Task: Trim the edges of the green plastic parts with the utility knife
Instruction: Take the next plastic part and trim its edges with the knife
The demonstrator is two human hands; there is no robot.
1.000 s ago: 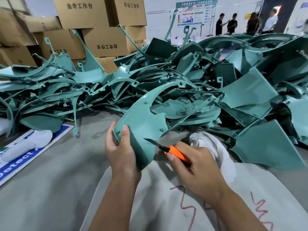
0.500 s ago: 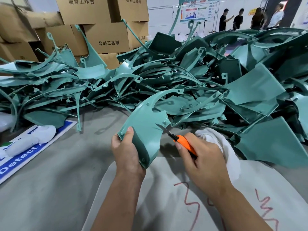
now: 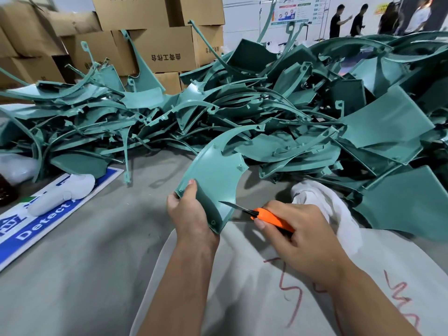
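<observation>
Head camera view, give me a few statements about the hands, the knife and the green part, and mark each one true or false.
1. The left hand grips the lower end of a green plastic part. True.
2. The utility knife has a blue handle. False: it is orange.
3. The right hand holds the knife with its blade pointing toward the part. True.
4. The held part lies flat on the table. False: it is held up, tilted.
5. Cardboard boxes stand behind the pile of green parts. True.

knife blade [image 3: 231, 206] slid down green part's [image 3: 213, 175] lower edge
</observation>
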